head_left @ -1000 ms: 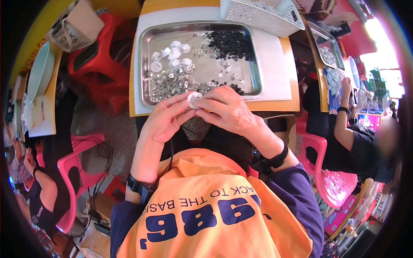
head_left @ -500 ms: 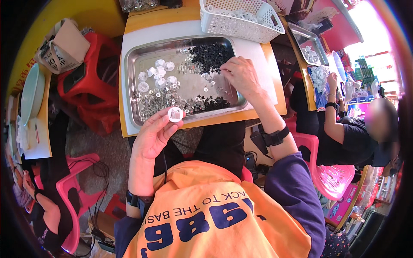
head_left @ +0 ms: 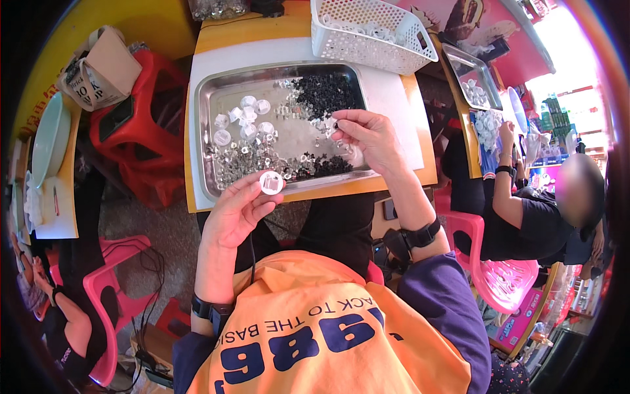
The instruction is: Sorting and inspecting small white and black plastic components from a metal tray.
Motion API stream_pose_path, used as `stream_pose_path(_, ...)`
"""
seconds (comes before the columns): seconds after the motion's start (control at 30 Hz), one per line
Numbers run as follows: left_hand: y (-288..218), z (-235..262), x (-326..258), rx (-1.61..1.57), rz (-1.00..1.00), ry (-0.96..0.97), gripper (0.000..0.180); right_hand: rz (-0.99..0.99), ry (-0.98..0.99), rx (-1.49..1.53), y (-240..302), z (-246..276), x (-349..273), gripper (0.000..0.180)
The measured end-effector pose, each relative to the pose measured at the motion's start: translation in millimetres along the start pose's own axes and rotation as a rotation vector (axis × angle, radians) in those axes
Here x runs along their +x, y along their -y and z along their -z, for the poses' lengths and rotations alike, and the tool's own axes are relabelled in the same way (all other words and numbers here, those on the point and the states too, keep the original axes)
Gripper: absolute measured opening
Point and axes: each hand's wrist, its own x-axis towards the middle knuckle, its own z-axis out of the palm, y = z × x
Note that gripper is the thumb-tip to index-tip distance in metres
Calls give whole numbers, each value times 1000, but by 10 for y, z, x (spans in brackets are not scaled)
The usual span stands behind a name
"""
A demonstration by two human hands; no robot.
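Between the thumb and fingers of my left hand (head_left: 236,209) is a round white plastic cap (head_left: 271,182), its recessed face turned up, just off the near rim of a metal tray (head_left: 205,131). My right hand (head_left: 369,136) hovers over the tray's right side, thumb and index finger pinched on a tiny dark piece (head_left: 335,125). The tray holds a heap of small black parts (head_left: 325,90) at the far right and another dark heap (head_left: 331,164) at the near right. Shiny small clear or metal parts (head_left: 246,157) spread across the near left, with several white caps (head_left: 246,115) beyond them.
A white perforated basket (head_left: 374,49) of clear parts stands behind the tray on the white-topped table (head_left: 272,54). At left are a red stool (head_left: 141,125) and a pale green basin (head_left: 51,141). A person (head_left: 545,210) works at the right table, beside a pink chair (head_left: 482,262).
My right hand has drawn back from the black heap toward me, fingers pinched. My left hand still holds the white cap, almost in the same place.
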Motion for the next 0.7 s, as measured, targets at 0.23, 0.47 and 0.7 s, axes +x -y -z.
stream_pose_path(0.23,-65,-157,6,-4,44,64,33,-220,273,639,-10,-248,-334,22)
stream_pose_path(0.47,-72,-258,-95,-37,28,77,33,-313,342,750,-32,-433,-442,14)
stream_pose_path(0.7,-60,-315,-98,-46,62,116,31,-317,377,763,23,-543,-529,15)
